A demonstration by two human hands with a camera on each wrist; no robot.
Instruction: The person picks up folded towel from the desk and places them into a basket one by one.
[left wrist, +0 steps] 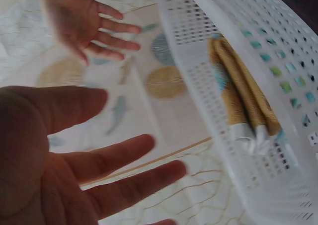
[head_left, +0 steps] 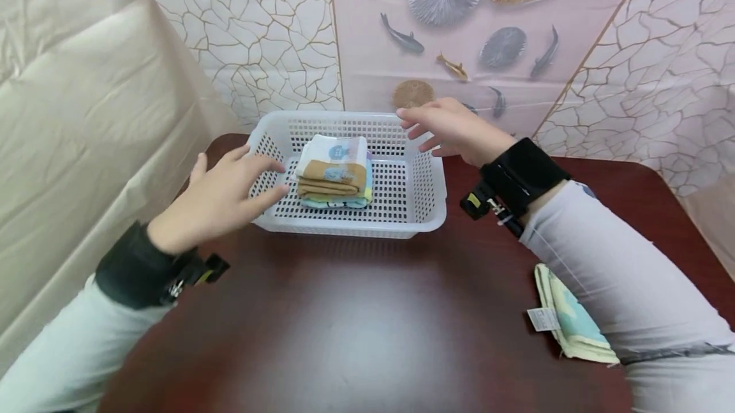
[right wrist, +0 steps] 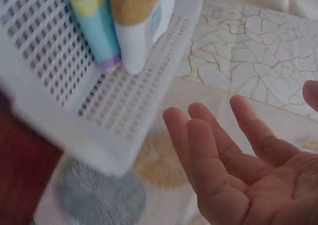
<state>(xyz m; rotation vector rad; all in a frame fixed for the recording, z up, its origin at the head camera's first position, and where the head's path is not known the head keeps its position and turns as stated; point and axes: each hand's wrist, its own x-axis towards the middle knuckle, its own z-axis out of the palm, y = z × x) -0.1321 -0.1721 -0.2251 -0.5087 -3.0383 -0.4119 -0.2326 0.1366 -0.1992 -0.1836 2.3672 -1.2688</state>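
A white plastic basket (head_left: pixel 344 228) with slotted walls stands at the back of the table. Folded towels lie stacked in its left half: a brown and white towel (head_left: pixel 330 173) on top of a light blue and yellow one (head_left: pixel 368 191). Above the basket's left end hovers my left hand (head_left: pixel 221 196), its fingers spread and holding nothing. My right hand (head_left: pixel 450 129) is raised over the right rear corner, also holding nothing, fingers apart. Both palms show in the wrist views, where the right hand (right wrist: pixel 248 170) appears beside the basket wall.
On the dark wooden table (head_left: pixel 344 311), a folded yellow and light blue towel (head_left: pixel 574 320) with a white tag lies at the right, partly beneath my right forearm. Patterned cloth (head_left: pixel 275 30) hangs close behind the basket. Cream fabric (head_left: pixel 86 113) drapes along the left.
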